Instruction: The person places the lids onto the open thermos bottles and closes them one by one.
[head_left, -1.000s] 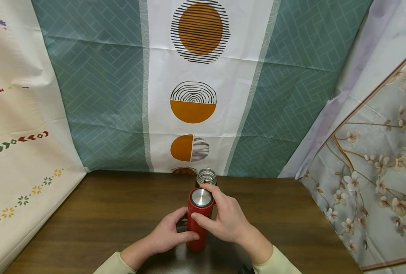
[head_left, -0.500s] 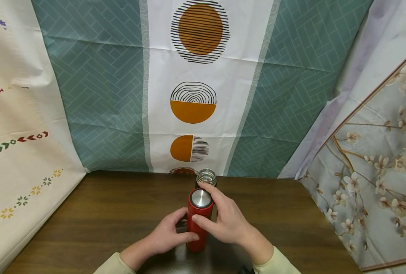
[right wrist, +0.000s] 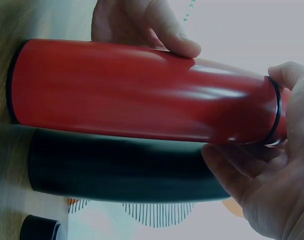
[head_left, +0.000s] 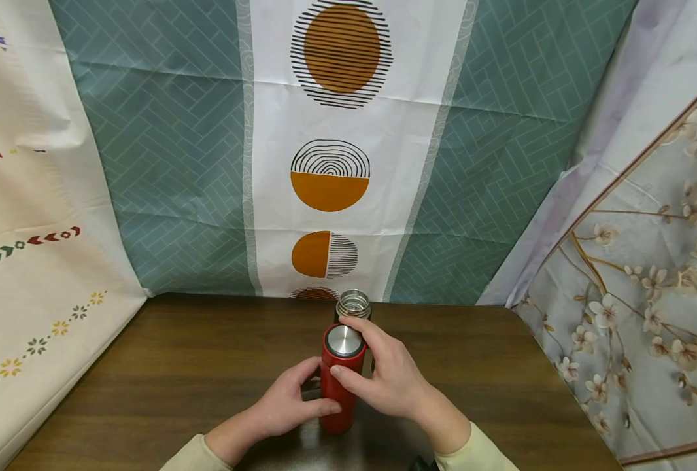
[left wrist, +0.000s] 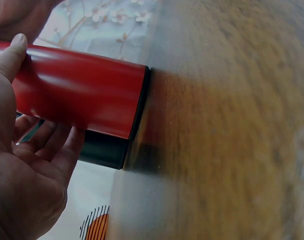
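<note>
A red thermos (head_left: pixel 338 389) stands upright on the table, its lid on, with a brushed steel disc on top. My left hand (head_left: pixel 289 404) holds its body low down, thumb in front and fingers on the far side, as the left wrist view shows. Up at the lid, my right hand (head_left: pixel 386 374) grips the thermos around the dark seam (right wrist: pixel 278 110). Just behind it stands a dark flask (right wrist: pixel 126 167) with no lid; its bare steel neck (head_left: pixel 354 302) shows in the head view. The right fingers lie between the two or against the dark flask; I cannot tell which.
A small dark cap (right wrist: pixel 39 229) sits on the table near the dark flask, seen in the right wrist view. The brown wooden table (head_left: pixel 207 340) ends at a patterned cloth backdrop (head_left: pixel 178 163). Printed cloths hang on the left (head_left: pixel 36 294) and right (head_left: pixel 648 294).
</note>
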The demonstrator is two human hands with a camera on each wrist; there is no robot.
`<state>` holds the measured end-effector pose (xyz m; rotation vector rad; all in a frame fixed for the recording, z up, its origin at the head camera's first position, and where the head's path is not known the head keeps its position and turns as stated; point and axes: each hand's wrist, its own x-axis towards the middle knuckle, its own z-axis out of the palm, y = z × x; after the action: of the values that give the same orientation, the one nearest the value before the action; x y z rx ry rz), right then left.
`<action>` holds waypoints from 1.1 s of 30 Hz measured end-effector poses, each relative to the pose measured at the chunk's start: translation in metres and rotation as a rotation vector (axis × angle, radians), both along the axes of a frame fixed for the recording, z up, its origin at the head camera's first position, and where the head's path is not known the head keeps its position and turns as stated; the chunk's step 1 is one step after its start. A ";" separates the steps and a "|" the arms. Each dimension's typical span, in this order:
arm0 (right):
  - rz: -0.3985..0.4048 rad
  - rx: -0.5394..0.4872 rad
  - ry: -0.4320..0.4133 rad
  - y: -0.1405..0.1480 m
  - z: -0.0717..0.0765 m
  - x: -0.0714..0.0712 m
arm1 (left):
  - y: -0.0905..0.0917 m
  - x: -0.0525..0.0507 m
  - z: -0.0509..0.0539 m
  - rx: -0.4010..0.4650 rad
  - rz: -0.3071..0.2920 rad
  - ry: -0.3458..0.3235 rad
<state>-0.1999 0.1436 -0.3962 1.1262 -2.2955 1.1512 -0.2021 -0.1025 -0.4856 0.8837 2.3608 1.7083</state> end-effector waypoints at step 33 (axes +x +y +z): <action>-0.033 -0.020 -0.009 -0.003 -0.002 0.001 | -0.001 -0.001 0.000 -0.015 0.001 -0.017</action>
<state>-0.1990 0.1406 -0.3977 1.0736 -2.2954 1.1666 -0.2033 -0.1031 -0.4858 0.8630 2.3603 1.6893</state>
